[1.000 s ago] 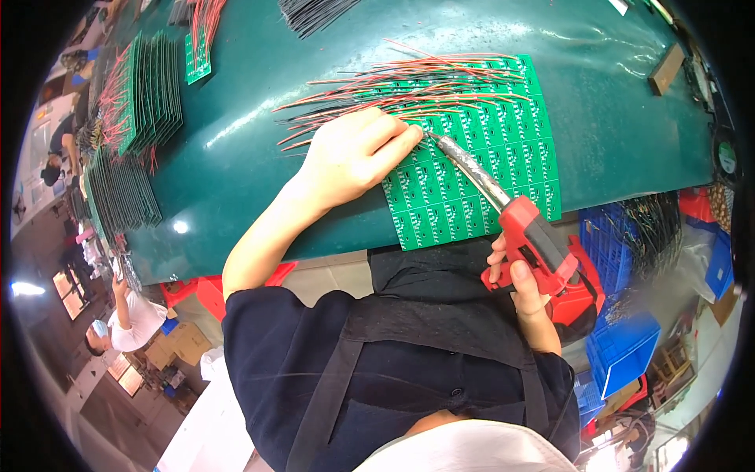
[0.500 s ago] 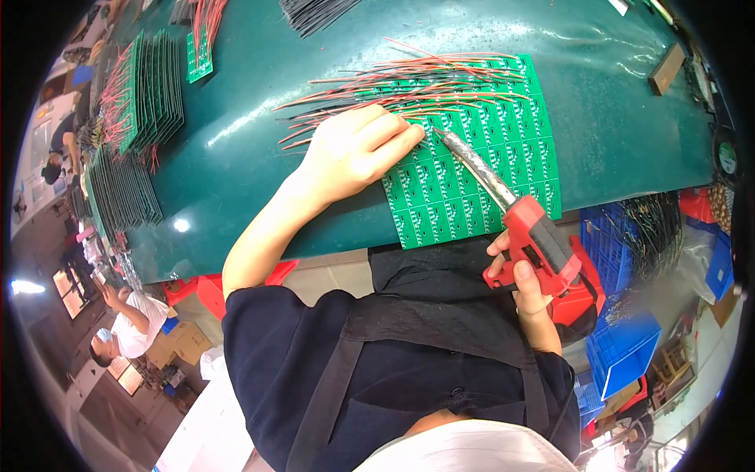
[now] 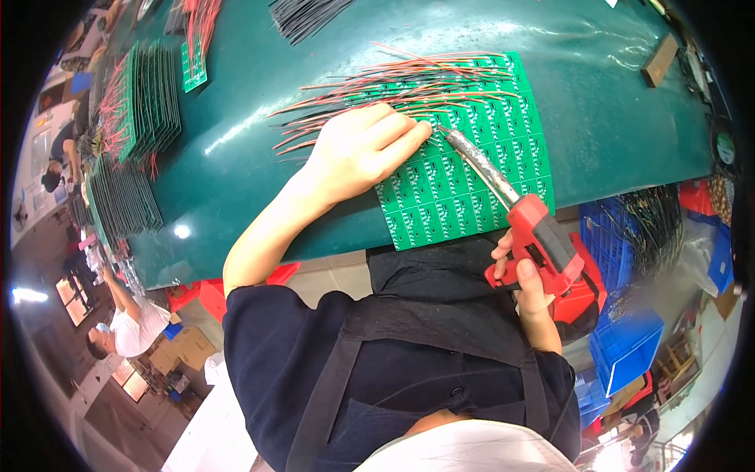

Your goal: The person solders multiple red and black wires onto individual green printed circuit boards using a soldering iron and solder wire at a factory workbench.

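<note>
hands (image 3: pixel 362 151) at board (image 3: pixel 440 211); wires (image 3: pixel 657 224) in crate (image 3: pixel 602 236)

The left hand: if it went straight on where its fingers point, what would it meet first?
Most likely the metal tip of the red soldering tool, just right of the left hand; depth is hard to judge here.

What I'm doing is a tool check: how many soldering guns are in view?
1: the red soldering gun, held in the right hand, its metal tip at the green circuit board, near the left hand. Others may be hidden from view.
</note>
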`<state>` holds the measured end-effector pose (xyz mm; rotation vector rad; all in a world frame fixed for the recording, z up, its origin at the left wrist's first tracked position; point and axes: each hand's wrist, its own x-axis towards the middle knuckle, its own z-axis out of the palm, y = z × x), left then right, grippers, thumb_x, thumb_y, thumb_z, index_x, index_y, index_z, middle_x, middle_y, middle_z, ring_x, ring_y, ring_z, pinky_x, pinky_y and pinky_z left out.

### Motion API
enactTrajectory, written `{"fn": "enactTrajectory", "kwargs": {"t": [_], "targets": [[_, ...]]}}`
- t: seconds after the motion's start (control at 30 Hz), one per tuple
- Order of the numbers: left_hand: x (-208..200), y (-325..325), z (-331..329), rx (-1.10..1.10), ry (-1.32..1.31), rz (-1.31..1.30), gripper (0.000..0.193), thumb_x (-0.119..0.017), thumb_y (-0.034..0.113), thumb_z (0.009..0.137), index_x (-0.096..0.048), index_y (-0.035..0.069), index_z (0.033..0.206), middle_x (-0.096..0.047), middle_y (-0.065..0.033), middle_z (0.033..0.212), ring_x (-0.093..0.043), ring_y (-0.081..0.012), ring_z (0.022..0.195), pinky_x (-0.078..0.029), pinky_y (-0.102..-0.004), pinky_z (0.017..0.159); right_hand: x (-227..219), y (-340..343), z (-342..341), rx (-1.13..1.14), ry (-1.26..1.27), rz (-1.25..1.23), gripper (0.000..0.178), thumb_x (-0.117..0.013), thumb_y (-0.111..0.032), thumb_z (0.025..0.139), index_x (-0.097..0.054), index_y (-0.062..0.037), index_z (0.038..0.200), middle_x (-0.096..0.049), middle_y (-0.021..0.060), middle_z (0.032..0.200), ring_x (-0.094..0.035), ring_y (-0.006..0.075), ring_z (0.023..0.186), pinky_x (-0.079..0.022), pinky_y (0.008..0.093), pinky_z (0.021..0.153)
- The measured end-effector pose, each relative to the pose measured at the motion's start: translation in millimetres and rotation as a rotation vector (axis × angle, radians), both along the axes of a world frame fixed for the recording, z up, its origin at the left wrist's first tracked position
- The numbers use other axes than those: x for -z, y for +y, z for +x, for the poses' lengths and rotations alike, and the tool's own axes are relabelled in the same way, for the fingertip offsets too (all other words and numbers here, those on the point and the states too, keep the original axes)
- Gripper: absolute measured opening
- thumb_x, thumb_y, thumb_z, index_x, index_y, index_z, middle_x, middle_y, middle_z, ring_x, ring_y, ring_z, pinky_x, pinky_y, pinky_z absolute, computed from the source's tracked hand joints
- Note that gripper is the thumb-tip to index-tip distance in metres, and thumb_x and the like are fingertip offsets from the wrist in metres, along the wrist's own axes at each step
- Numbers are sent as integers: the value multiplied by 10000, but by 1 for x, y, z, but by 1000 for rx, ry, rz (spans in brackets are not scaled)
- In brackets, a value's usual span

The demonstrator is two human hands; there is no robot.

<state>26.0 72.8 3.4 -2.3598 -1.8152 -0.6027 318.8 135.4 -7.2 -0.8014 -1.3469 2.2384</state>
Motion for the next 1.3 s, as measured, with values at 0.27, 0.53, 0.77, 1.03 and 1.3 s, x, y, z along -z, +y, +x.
{"fn": "enactTrajectory", "kwargs": {"t": [0.27,0.53,0.77,1.03,1.3], "targets": [[1,3,-3,50,34,13,311,-630,88,633,-640,31,938,-600,-30,781,-572,-153,637,-488,-261,514,2,-1,2,3,-9,-6,444,-580,-178,842,-435,52,1192,-587,146,987,-587,147,724,-494,267,578],[2,3,-4,36,18,9,301,-634,78,623,-647,43,921,-597,-26,767,-576,-153,644,-489,-263,514,-4,0,-1,2,-70,11,454,-585,-192,844,-432,53,1193,-589,134,965,-581,130,678,-488,253,557],[2,2,-4,28,23,1,295,-635,76,625,-652,57,918,-596,-21,768,-575,-151,641,-488,-263,519,-13,4,-12,189,23,66,484,-576,-300,809,-506,110,1057,-548,207,911,-575,243,830,-523,277,553],[-1,9,0,21,-75,3,271,-653,47,656,-654,52,928,-592,-30,757,-588,-164,651,-484,-274,521,-10,6,-7,196,14,72,502,-570,-311,814,-497,110,1077,-548,206,931,-576,242,834,-518,278,557],[1,16,5,27,-71,17,286,-666,49,658,-662,55,944,-591,-31,741,-561,-160,588,-455,-274,475,-11,6,-3,147,-62,19,473,-585,-307,819,-513,83,1075,-564,160,902,-579,188,688,-486,272,529]]}}
